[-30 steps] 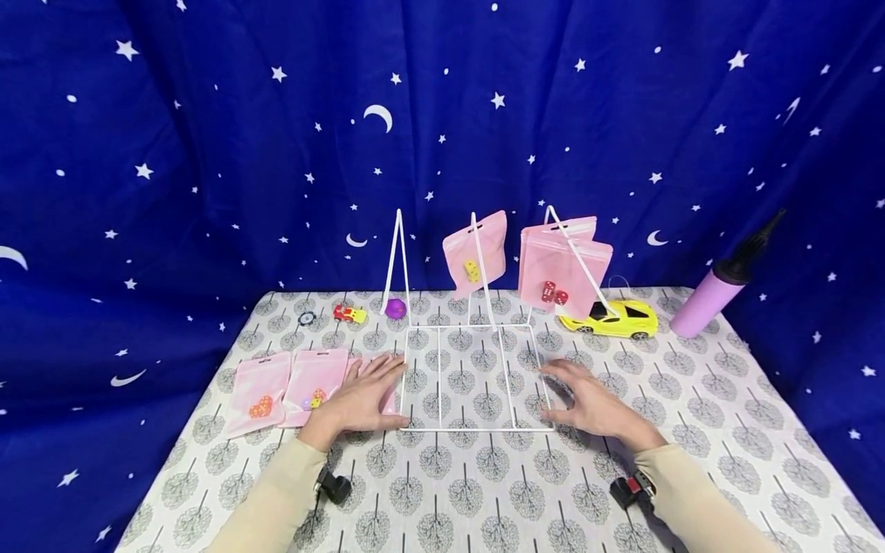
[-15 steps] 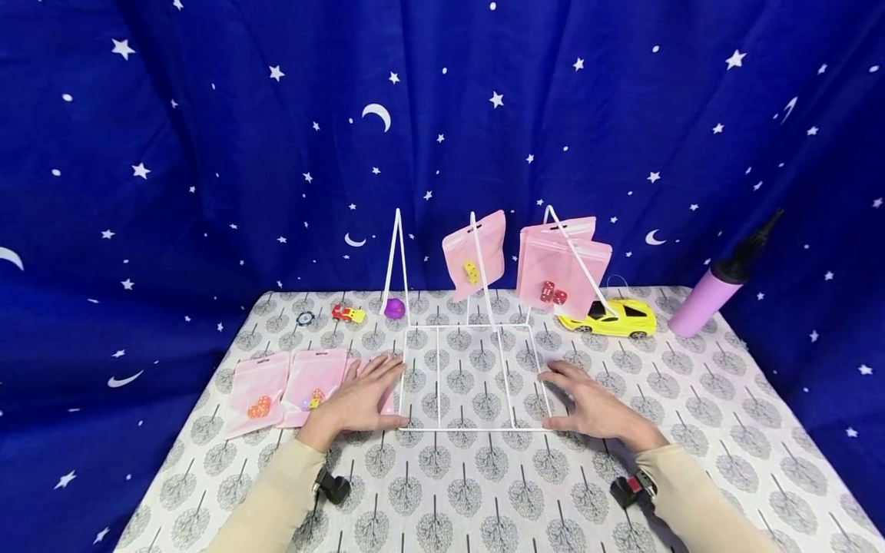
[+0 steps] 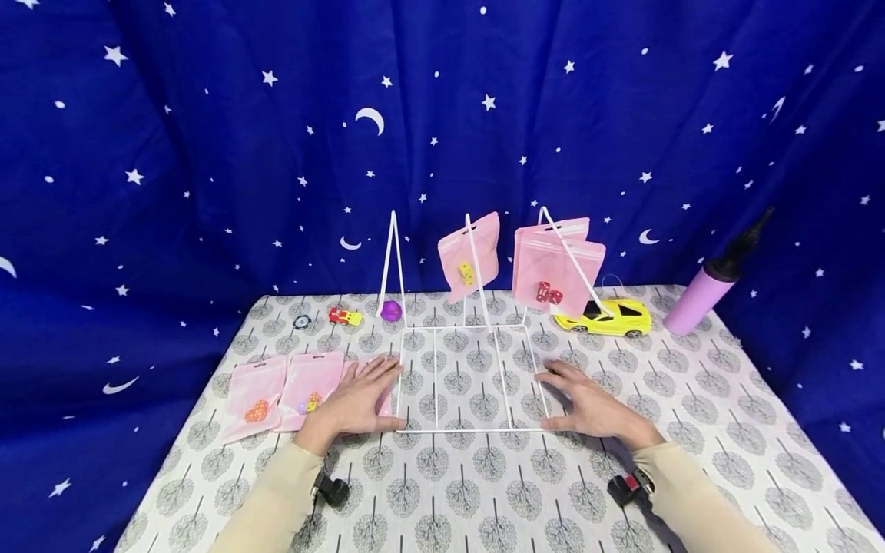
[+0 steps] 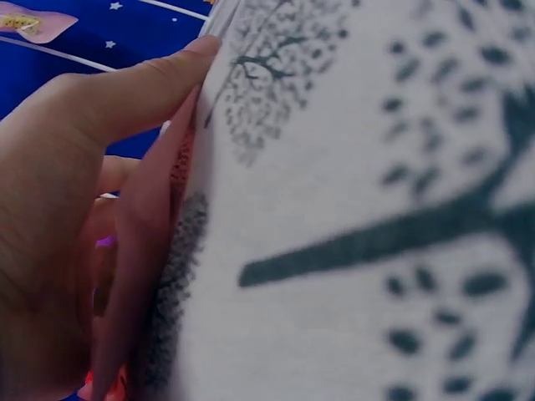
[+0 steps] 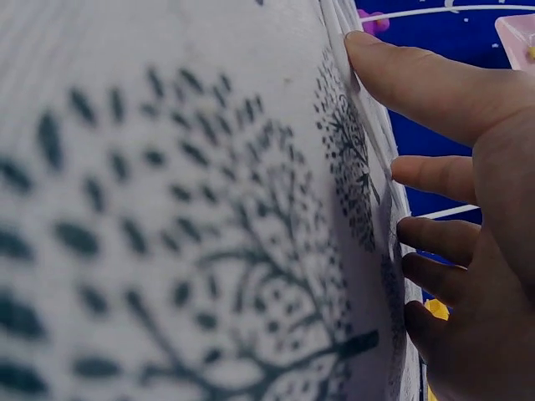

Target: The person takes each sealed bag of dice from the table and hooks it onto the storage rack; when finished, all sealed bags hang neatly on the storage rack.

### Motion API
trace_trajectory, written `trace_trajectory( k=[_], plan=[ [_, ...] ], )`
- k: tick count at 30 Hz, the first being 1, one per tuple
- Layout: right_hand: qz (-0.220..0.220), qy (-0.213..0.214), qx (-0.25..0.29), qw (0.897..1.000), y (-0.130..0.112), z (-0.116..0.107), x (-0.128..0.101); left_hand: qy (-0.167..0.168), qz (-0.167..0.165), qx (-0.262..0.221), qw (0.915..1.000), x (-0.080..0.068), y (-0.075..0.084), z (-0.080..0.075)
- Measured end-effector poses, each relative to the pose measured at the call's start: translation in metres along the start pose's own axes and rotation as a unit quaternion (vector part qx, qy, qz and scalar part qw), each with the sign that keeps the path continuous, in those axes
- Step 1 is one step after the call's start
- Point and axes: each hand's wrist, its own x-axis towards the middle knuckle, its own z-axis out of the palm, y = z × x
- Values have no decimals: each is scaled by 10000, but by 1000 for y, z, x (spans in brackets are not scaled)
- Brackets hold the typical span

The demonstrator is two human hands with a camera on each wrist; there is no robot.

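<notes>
Both hands are at the base of the white wire rack (image 3: 473, 431), which stands on the patterned table in the middle, and I judge that this is a pause or a steadying step inside the work of hanging the pink bags. The left hand (image 3: 356, 401) lies at the left side of the base, its fingers stretched and a little spread, the thumb near the front corner; it grips nothing that I can see. It partly covers a third flat bag (image 3: 385, 402). The right hand (image 3: 586, 401) is at the right side with fingers loosely bent and thumb apart, also without any object in its hold. Whether the fingertips truly press the wire, I cannot tell. One bag with yellow dice (image 3: 483, 250) hangs at the middle arm, and two bags are at the right arm, the front one with red dice (image 3: 549, 293). Two other bags lie flat further left: the leftmost bag (image 3: 257, 377) and its neighbour (image 3: 319, 372). If the hanging is to continue, the next move probably calls for one hand to leave the base, pinch a flat bag near its slot, and bring this slot over the left arm (image 3: 384, 273).
</notes>
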Motion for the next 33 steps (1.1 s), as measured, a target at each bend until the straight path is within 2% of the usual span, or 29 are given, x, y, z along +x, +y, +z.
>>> trace_trajectory(
  k=[4, 8, 12, 15, 17, 20, 22, 24, 29, 33],
  plan=[
    [-30, 11, 4, 10000, 0, 1, 0, 101, 87, -226, 9997, -1, 1, -4],
    [-55, 31, 28, 10000, 1, 1, 0, 370, 150, -512, 9979, -4, 1, -7],
    [-62, 39, 51, 10000, 2, 2, -1, 682, -77, -854, 9940, -8, 2, -12],
    [-61, 46, 59, 10000, 2, 2, -2, 1054, -280, -1140, 9875, -14, 6, -17],
    [-79, 52, 35, 9999, 2, 3, -2, 1452, -377, -1324, 9798, -19, 7, -20],
    [-65, 36, 11, 10000, 3, 3, -1, 2163, -385, -1659, 9614, -26, 7, -23],
    [-47, 21, -20, 10000, 3, 3, 0, 2468, -461, -1878, 9496, -32, 6, -24],
    [-16, 2, -23, 10000, 3, 3, 0, 2586, -562, -2149, 9401, -38, 6, -26],
    [2, -2, 10, 10000, 3, 2, -1, 2561, -1006, -2797, 9198, -52, 4, -26],
    [26, -12, 39, 10000, 2, 1, -1, 2624, -1293, -3057, 9061, -58, 3, -24]
  ],
)
